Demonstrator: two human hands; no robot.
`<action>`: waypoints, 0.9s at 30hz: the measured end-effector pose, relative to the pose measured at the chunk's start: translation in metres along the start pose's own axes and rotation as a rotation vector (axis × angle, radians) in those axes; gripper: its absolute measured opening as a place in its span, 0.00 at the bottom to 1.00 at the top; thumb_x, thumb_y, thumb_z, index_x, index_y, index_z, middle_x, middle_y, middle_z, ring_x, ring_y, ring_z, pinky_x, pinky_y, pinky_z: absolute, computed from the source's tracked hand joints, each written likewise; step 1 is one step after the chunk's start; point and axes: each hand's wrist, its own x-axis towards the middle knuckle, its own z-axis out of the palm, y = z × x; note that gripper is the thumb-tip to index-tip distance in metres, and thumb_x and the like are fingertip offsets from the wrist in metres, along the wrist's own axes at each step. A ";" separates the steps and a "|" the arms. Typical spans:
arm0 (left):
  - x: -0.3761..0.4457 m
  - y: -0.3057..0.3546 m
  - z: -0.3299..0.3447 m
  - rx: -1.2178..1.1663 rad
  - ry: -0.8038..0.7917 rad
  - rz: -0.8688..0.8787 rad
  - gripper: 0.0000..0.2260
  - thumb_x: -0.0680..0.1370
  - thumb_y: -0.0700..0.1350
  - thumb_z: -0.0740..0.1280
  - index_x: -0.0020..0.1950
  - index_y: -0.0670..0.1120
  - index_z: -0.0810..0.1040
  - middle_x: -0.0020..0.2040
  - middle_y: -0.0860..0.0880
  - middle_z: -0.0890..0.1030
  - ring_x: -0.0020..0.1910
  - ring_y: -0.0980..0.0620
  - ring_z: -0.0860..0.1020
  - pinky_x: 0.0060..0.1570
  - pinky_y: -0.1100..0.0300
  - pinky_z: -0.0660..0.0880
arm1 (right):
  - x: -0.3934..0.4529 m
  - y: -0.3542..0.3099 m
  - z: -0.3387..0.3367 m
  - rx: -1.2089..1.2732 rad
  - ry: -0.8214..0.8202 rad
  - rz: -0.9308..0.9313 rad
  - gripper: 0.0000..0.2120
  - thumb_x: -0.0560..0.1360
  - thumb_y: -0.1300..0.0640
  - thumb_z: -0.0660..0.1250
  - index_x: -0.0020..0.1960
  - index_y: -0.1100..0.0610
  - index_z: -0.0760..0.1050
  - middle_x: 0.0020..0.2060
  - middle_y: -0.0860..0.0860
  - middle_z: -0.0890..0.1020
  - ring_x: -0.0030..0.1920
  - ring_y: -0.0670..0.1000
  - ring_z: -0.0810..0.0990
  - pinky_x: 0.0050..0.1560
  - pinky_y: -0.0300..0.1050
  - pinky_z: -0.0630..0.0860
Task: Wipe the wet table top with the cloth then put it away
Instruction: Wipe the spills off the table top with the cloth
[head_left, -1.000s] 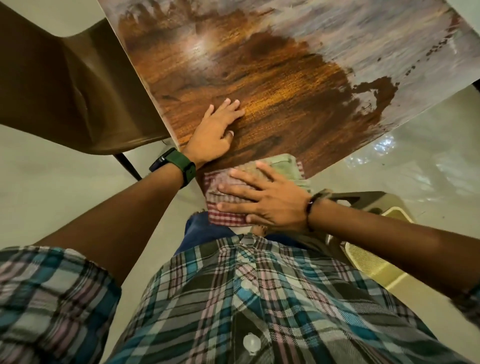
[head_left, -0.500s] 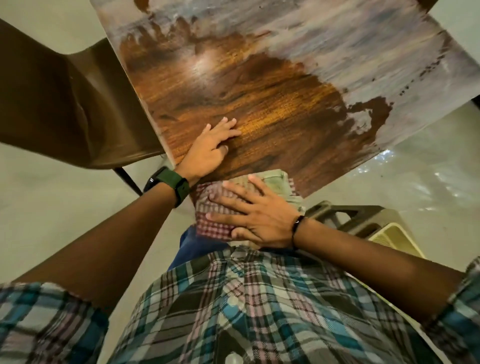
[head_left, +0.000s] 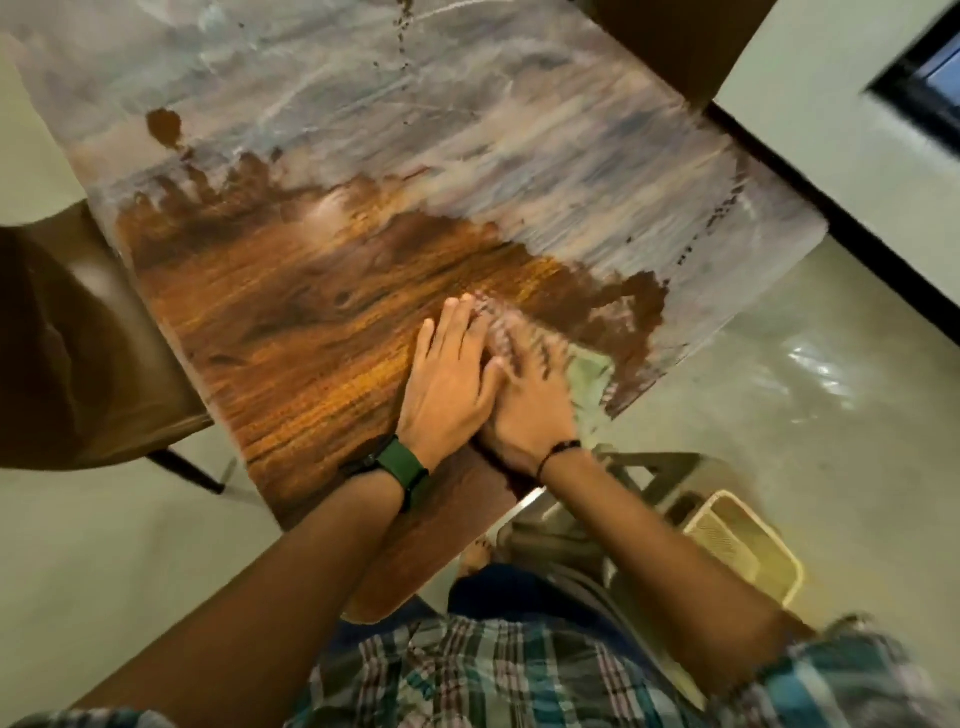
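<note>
Wet wooden table top (head_left: 322, 332), dark sheen across its near half, and the cloth (head_left: 587, 371) has slid in from the near edge toward the right edge. Right hand (head_left: 530, 405) flat on it, fingers spread; left hand (head_left: 447, 384) now alongside, also flat. Wiping's underway.

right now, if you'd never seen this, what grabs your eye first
The table top splits in two: glossy dark wood near the person, a pale streaky film across the far half. At the near right edge both hands press flat side by side, the left hand beside the right hand, which covers a blurred checked cloth. A brown chair stands at the left.
</note>
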 end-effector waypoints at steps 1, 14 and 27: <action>0.004 -0.001 0.002 0.013 0.006 -0.013 0.30 0.77 0.57 0.41 0.75 0.43 0.55 0.77 0.45 0.52 0.75 0.49 0.46 0.71 0.54 0.38 | -0.007 -0.007 0.002 0.003 -0.018 -0.080 0.33 0.74 0.41 0.39 0.77 0.51 0.47 0.77 0.50 0.50 0.76 0.56 0.41 0.72 0.65 0.40; 0.013 -0.003 0.013 0.280 -0.101 -0.049 0.29 0.78 0.58 0.41 0.75 0.44 0.53 0.76 0.45 0.53 0.75 0.48 0.48 0.72 0.47 0.45 | 0.061 0.225 -0.035 0.112 0.020 0.514 0.24 0.81 0.42 0.42 0.76 0.41 0.44 0.77 0.47 0.44 0.76 0.53 0.40 0.72 0.63 0.38; 0.014 -0.001 0.008 0.127 -0.096 -0.052 0.29 0.79 0.57 0.45 0.74 0.40 0.56 0.75 0.42 0.57 0.75 0.47 0.52 0.72 0.47 0.49 | -0.010 0.053 0.005 0.068 0.041 0.058 0.26 0.78 0.43 0.46 0.75 0.44 0.52 0.75 0.51 0.61 0.75 0.58 0.56 0.68 0.66 0.49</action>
